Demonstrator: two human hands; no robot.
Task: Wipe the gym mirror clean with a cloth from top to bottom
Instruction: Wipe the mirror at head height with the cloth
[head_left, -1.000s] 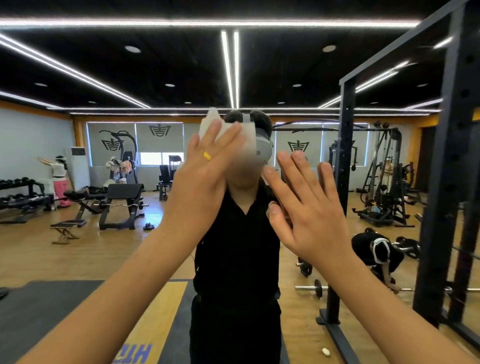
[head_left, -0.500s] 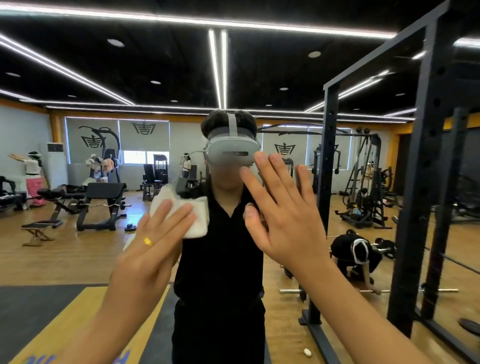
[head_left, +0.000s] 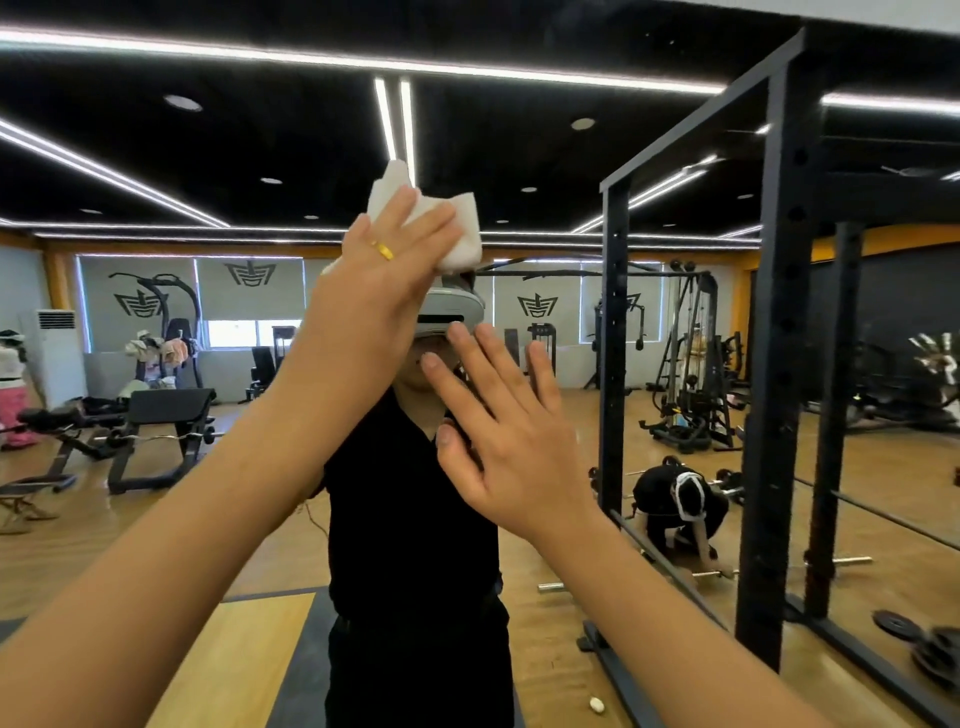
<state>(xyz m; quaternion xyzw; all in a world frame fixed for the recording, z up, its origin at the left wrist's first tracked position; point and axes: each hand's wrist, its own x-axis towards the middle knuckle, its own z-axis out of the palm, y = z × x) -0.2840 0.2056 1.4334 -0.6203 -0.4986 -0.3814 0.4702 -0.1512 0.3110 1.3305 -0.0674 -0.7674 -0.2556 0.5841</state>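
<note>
Cloth sits high on the mirror, pinned flat under the straight fingers of the left hand; it is a white wad whose corners poke out above the fingertips, pressed rather than gripped. The right hand is lower and to the right, palm toward the glass, fingers spread and holding nothing; whether it touches the surface or hovers just off it I cannot tell. This looks like the top of a downward stroke. To do it well, the left palm should bear evenly on the wad and draw it straight down in one lane, the next lane overlapping the last. Since the cloth is only trapped under flat fingers, it could creep out sideways, so a slight curl of the fingertips over its upper edge would help. A bare palm on the glass is likely to leave prints, so the right hand is better kept off wiped areas. The mirror's top edge appears to lie above the cloth, near the pale strip at upper right, so some glass higher up may need reaching. To the right, a black rack upright stands near and would limit sideways sweeps; leftward and downward the way looks open.
</note>
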